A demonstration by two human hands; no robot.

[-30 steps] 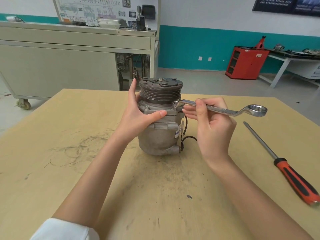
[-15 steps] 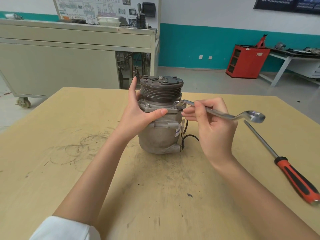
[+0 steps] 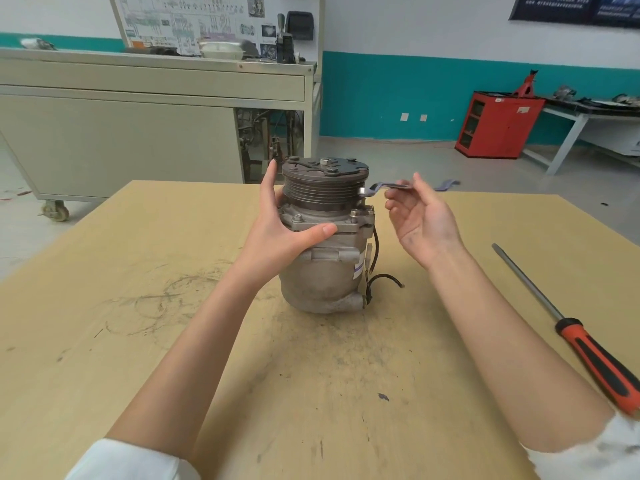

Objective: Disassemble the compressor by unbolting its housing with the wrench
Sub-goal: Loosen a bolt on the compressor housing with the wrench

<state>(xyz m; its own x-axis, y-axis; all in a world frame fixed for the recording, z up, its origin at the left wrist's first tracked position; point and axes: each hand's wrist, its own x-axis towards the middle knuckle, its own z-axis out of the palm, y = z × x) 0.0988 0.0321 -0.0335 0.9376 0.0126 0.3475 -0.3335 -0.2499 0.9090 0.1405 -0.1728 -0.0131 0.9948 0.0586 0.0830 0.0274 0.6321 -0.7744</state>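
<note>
1. Head view, the only one here; the compressor (image 3: 325,258) stands upright about mid-counter (image 3: 138,341), pulley (image 3: 323,190) end up, which puts the housing's flange bolts (image 3: 355,213) up top where a tool can reach them.
2. The left hand (image 3: 280,233) grips the body right at the flange, thumb across the front and fingers up behind the pulley; I'd say that's purely to keep the thing from spinning or tipping when a bolt gets torqued.
3. The right hand (image 3: 420,220) is palm-up with loosely curled fingers, pinching the wrench (image 3: 391,186) lightly at the fingertips; the wrench is motion-blurred, so exactly how the grip sits is hard to tell.
4. The wrench's near end sits beside the pulley grooves, above the flange and not on any bolt; looks like a reposition between swings or a move to another bolt, just my guess.
5. The bolts I can see are all seated in the flange, so the housing isn't apart yet; early days, I reckon.
6. A black wire (image 3: 382,280) dangles off the compressor's right side; might snag the wrench.
7. An orange-handled screwdriver (image 3: 595,358) lies well off to the right on the counter; probably parked for prying later.
</note>
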